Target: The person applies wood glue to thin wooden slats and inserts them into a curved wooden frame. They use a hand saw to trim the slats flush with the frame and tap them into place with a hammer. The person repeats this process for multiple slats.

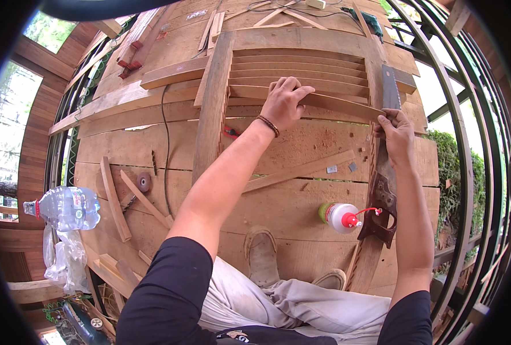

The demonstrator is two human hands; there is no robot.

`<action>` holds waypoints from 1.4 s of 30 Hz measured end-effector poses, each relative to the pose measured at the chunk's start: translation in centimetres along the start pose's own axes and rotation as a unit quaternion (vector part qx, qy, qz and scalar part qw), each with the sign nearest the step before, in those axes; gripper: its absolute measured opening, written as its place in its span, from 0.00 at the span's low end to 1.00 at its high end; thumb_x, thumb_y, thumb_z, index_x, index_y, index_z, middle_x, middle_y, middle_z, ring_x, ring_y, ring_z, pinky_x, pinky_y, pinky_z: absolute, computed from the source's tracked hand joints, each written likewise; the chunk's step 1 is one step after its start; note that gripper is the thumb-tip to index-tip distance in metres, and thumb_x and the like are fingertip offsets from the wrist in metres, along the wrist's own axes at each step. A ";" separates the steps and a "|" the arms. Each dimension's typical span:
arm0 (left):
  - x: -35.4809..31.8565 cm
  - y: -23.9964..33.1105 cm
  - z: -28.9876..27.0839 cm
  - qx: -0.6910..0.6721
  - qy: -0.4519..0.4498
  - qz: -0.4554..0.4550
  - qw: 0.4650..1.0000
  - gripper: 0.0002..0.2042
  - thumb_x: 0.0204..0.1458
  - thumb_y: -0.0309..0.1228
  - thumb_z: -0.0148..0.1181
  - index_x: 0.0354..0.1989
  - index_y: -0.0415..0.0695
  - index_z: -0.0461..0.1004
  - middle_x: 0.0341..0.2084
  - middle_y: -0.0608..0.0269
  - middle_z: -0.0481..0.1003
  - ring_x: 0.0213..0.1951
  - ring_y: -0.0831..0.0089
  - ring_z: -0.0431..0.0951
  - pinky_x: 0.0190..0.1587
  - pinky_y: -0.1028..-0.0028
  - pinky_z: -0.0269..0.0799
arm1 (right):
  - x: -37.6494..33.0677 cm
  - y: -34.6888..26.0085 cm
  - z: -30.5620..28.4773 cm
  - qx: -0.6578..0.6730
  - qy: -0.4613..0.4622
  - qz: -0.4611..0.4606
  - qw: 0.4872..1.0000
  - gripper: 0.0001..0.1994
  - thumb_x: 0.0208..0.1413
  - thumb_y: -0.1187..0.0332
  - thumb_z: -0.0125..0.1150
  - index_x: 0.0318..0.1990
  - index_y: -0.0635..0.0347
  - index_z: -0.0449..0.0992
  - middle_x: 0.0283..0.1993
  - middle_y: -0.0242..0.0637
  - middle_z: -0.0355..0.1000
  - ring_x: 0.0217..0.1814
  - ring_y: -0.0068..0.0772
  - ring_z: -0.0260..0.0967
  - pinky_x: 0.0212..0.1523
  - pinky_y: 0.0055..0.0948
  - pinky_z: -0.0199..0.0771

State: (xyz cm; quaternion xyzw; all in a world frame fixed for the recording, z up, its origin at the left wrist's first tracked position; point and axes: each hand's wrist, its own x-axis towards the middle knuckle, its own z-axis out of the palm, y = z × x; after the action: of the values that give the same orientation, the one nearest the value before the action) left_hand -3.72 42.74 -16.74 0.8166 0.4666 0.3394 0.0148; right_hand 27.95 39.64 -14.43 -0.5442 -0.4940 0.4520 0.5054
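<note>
A wooden louver frame (212, 109) lies before me, with several thin slats (301, 73) set across its upper part. My left hand (284, 103) is closed at the left part of a loose-looking thin slat (341, 107), just below the fitted ones; its fingertips are partly hidden. At the slat's right end, my right hand (398, 135) pinches it beside the notched right side piece. Beneath my right forearm lies a handsaw (382, 198), its blade running up past the hand. A white glue bottle (341, 218) with a red cap is left of the saw's handle.
Offcuts (114, 198) and a drill bit (154, 163) lie at left, near a black cable (166, 126). A large clear bottle (74, 208) is at the left edge. One strip (301, 171) lies inside the frame. At the far right is a green power drill (370, 22).
</note>
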 end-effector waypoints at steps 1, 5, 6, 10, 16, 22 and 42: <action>0.0 -0.1 0.0 0.002 -0.001 0.000 1.000 0.24 0.41 0.21 0.69 0.50 0.53 0.82 0.41 0.65 0.73 0.52 0.62 0.72 0.60 0.61 0.65 | -0.1 -0.1 0.1 0.000 0.000 0.003 1.000 0.09 0.66 0.75 0.60 0.50 0.69 0.74 0.36 0.36 0.77 0.31 0.23 0.75 0.33 0.24 0.80; 0.1 -0.1 -0.3 -0.002 -0.008 -0.005 1.000 0.23 0.40 0.21 0.69 0.50 0.53 0.82 0.40 0.65 0.73 0.52 0.62 0.73 0.61 0.61 0.65 | -0.2 0.0 0.2 0.001 0.000 0.012 1.000 0.09 0.66 0.75 0.60 0.50 0.68 0.74 0.34 0.36 0.77 0.31 0.23 0.76 0.32 0.24 0.80; 0.0 -0.1 -0.3 -0.002 -0.008 -0.006 1.000 0.23 0.40 0.21 0.69 0.49 0.53 0.82 0.40 0.65 0.73 0.52 0.63 0.73 0.61 0.61 0.65 | -0.2 -0.1 0.3 -0.002 -0.002 0.015 1.000 0.08 0.66 0.75 0.60 0.49 0.68 0.74 0.34 0.35 0.77 0.31 0.23 0.76 0.32 0.24 0.80; 0.0 -0.2 -0.2 -0.003 -0.005 -0.008 1.000 0.24 0.40 0.21 0.69 0.50 0.53 0.82 0.39 0.65 0.73 0.52 0.63 0.73 0.60 0.62 0.65 | -0.3 -0.3 0.2 -0.015 -0.011 0.024 1.000 0.07 0.66 0.75 0.60 0.48 0.68 0.75 0.33 0.35 0.77 0.32 0.23 0.76 0.32 0.24 0.80; -0.4 -0.2 0.1 -0.008 -0.004 -0.014 1.000 0.24 0.40 0.21 0.68 0.49 0.53 0.83 0.39 0.65 0.73 0.51 0.63 0.73 0.60 0.62 0.65 | -0.2 -0.9 0.3 -0.041 -0.014 0.033 0.999 0.07 0.65 0.75 0.60 0.48 0.68 0.76 0.33 0.36 0.77 0.32 0.23 0.76 0.31 0.24 0.80; -0.4 -0.3 0.1 -0.017 0.008 -0.035 0.999 0.24 0.40 0.22 0.67 0.50 0.54 0.83 0.39 0.63 0.73 0.49 0.60 0.73 0.58 0.60 0.67 | 0.9 -1.4 0.7 -0.069 -0.011 0.021 0.997 0.09 0.65 0.75 0.61 0.49 0.70 0.76 0.31 0.37 0.77 0.30 0.23 0.75 0.31 0.23 0.80; 0.9 -1.3 0.6 0.065 0.020 -0.005 0.998 0.20 0.47 0.37 0.73 0.50 0.52 0.82 0.55 0.57 0.76 0.62 0.55 0.72 0.65 0.57 0.65 | -13.9 -0.6 -9.4 -0.442 -0.036 0.038 0.896 0.31 0.55 0.49 0.72 0.54 0.68 0.73 0.44 0.51 0.76 0.44 0.48 0.75 0.48 0.44 0.75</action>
State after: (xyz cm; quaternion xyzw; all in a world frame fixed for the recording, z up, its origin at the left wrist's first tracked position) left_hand -4.05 44.38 -17.16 0.8067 0.4917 0.3244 -0.0464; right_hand 35.78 24.86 -13.14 -0.7131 -0.6398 0.2253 0.1773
